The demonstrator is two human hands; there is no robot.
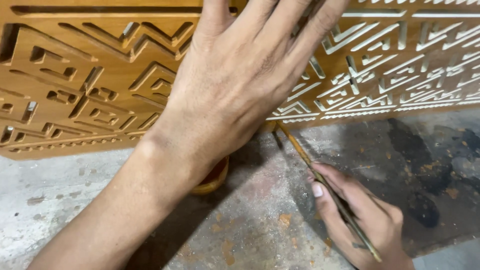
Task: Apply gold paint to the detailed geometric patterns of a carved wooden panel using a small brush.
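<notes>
- Two bare hands work at a carved wooden panel (pixel 75 85), seen from above by the head camera.
- The panel stands on edge on a dusty, paint-flecked concrete floor (pixel 260 220); its face is cut with angular geometric grooves. The left part is coated a warm orange-brown, while the grooves toward the right look pale.
- The left hand (pixel 240 75) lies flat against the panel's face, fingers spread and extended upward past the top of the picture, gripping nothing.
- The right hand (pixel 360 215) sits low at the right, near the floor, its fingers closed around a thin brush (pixel 325 185) with a stained handle.
- The brush slants up and to the left from that hand; its far end reaches the panel's lower edge, just under the left hand. Whether the tip touches the wood cannot be told.
- A small round container (pixel 215 180) with a yellowish rim stands on the floor beside the panel, mostly hidden beneath the left wrist.
- Orange-brown specks dot the floor around it.
</notes>
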